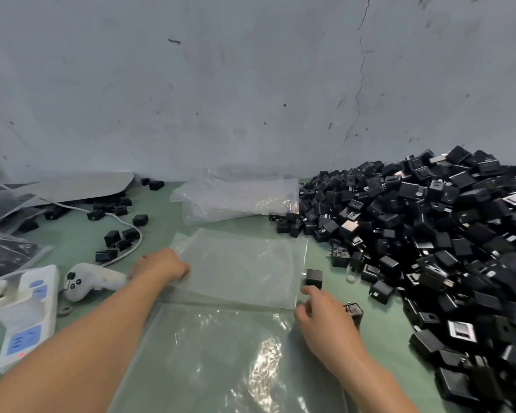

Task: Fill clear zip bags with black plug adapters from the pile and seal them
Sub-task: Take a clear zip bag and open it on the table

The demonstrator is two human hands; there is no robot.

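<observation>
On the green counter [81, 242], a flat clear zip bag [245, 266] lies between the two hands, empty as far as can be seen. The left hand [161, 266] grips its left edge with fingers curled under, their tips hidden. The right hand [319, 311] sits at the bag's near right corner with fingers loosely bent; whether thumb and forefinger pinch the plastic cannot be told. One loose adapter [314, 278] stands just beyond that hand, beside the bag's right edge, and a second adapter [355, 312] is partly hidden behind it. Filling the right side and cut off by the frame is the pile of black plug adapters [429, 234]. A stack of clear bags [236, 201] rests by the wall. Nearer, a glare-streaked plastic sheet [221, 353] runs out of view. Far left stand a white power strip [27, 317] and a white controller [90, 281].
</observation>
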